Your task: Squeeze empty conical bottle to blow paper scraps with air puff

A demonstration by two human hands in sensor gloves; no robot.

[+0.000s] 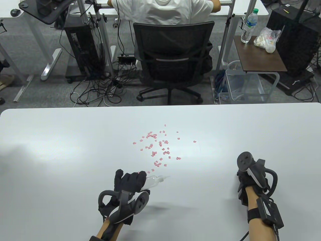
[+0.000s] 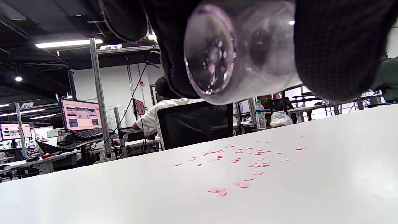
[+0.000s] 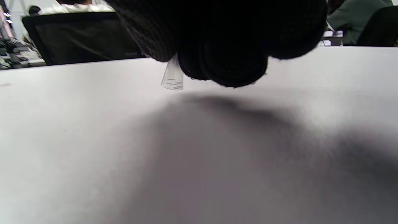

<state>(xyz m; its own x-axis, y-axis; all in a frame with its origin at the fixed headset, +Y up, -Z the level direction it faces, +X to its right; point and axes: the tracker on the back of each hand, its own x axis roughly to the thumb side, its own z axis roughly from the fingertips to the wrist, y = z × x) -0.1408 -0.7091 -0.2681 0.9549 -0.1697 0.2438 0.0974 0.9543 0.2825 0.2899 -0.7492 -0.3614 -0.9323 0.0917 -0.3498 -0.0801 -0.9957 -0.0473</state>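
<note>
Our left hand point(image 1: 130, 182) grips the conical bottle point(image 1: 154, 181), nozzle aimed just right of the paper scraps point(image 1: 159, 148) on the desk point(image 1: 50, 150); puff may miss. Right hand point(image 1: 247, 180) pinches sth clear, probably the cap.

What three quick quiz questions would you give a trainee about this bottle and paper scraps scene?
1. True or false: the right hand grips the bottle.
2. Pick one. The paper scraps are: A) inside the bottle, B) loose on the table, C) piled under the right hand.
3. Fill in: the small clear cap sticks out from under the ___ hand's fingers.

Key: 1 false, since the left hand grips it; 2 B; 3 right.
</note>
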